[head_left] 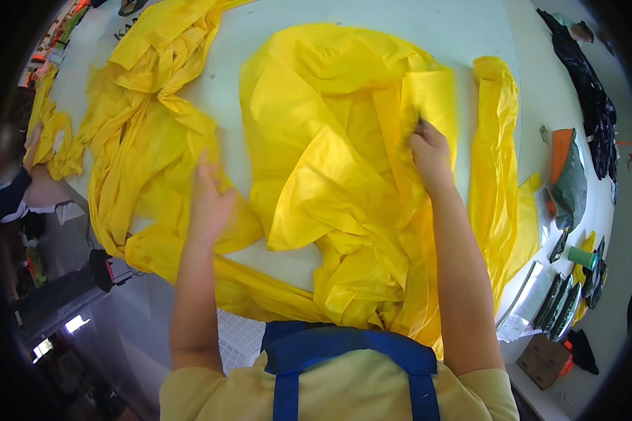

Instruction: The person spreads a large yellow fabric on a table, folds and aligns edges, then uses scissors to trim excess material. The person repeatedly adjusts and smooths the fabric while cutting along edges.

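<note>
Yellow cloth (330, 77) lies rumpled on the table (249, 28) in front of us, its near end bunched close to our waist. Our right hand (430, 151) is closed round a small dark thing (420, 121) over the cloth's right side; can't tell if it pinches cloth too. Our left hand (211, 200), blurred, is at the left heap (140, 133), fingers loosely curled; grip unclear. Cloth looks light, limp, likely slick. We'd pinch a free edge, not mid-fold.
</note>
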Demonstrator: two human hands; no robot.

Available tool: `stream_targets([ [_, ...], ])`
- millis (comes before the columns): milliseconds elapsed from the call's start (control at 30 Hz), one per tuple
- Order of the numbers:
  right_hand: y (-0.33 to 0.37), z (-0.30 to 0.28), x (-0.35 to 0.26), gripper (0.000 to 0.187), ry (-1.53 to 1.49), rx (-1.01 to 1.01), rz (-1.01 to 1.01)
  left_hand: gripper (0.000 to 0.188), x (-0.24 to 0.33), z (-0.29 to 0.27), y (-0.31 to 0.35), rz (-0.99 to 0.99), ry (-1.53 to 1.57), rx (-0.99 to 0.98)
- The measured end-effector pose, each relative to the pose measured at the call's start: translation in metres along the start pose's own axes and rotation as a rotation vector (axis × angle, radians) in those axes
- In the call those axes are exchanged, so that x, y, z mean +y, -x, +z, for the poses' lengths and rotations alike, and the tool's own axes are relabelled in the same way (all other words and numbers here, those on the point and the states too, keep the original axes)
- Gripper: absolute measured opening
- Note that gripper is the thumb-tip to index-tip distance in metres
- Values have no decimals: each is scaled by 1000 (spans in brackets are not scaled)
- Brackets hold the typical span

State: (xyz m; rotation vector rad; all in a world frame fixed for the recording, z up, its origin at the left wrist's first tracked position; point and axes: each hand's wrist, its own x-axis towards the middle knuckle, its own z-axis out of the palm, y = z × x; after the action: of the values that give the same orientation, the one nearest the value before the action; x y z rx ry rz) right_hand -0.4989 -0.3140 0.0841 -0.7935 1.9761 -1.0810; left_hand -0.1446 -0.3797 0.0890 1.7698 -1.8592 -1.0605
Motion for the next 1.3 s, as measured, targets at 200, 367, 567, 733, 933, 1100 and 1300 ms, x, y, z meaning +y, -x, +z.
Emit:
stream_targets([
  [200, 135, -100, 17, 34, -1150, -127, -97, 75, 107, 10, -42, 694, -54, 151],
  [367, 210, -133, 10, 45, -1010, 112, -485, 56, 225, 72, -87, 1255, -88, 96],
  [567, 244, -276, 68, 48, -1306, 13, -590, 6, 261, 70, -83, 846, -102, -888],
  [733, 234, -377, 131, 47, -1203, -180, -719, 13, 270, 44, -35, 513, 150, -1394],
  [933, 174, -340, 10, 37, -1190, 19, -643, 24, 275, 31, -58, 670, 191, -727],
  [1100, 115, -225, -95, 36, -575, 387, -523, 33, 280, 7, -77, 841, 319, 163],
  [1300, 192, -162, -4, 29, -177, 299, -40, 37, 151, 115, 96, 479, -15, -852],
])
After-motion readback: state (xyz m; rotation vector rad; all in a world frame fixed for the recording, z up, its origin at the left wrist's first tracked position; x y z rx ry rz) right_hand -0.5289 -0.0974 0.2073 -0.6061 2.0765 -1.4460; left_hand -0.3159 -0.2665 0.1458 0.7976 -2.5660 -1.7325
